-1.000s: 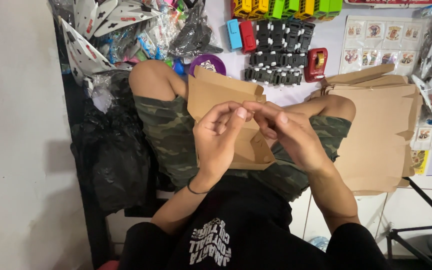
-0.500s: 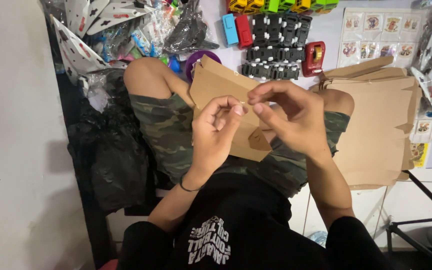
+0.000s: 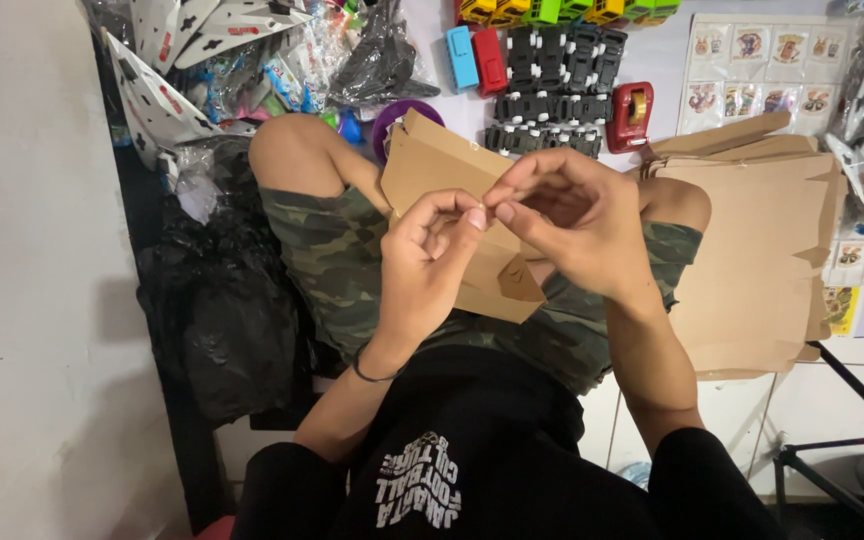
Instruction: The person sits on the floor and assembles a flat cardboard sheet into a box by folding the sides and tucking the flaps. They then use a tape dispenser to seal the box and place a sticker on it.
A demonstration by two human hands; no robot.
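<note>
We pinch something tiny, both hands: left hand (image 3: 432, 255) | right hand (image 3: 567, 220) | cardboard piece (image 3: 452, 170) on lap: light, bendy, hold edges.

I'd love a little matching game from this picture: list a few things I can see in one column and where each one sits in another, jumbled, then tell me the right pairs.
Things:
1. folded brown cardboard piece
2. red tape dispenser
3. stack of flat brown cardboard sheets
4. crumpled black plastic bag

Places:
A. on the floor beside the person's left thigh
B. on the person's lap, under both hands
C. on the floor beside the rows of black toy cars
D. beside the person's right knee

Pairs: 1-B, 2-C, 3-D, 4-A
</note>
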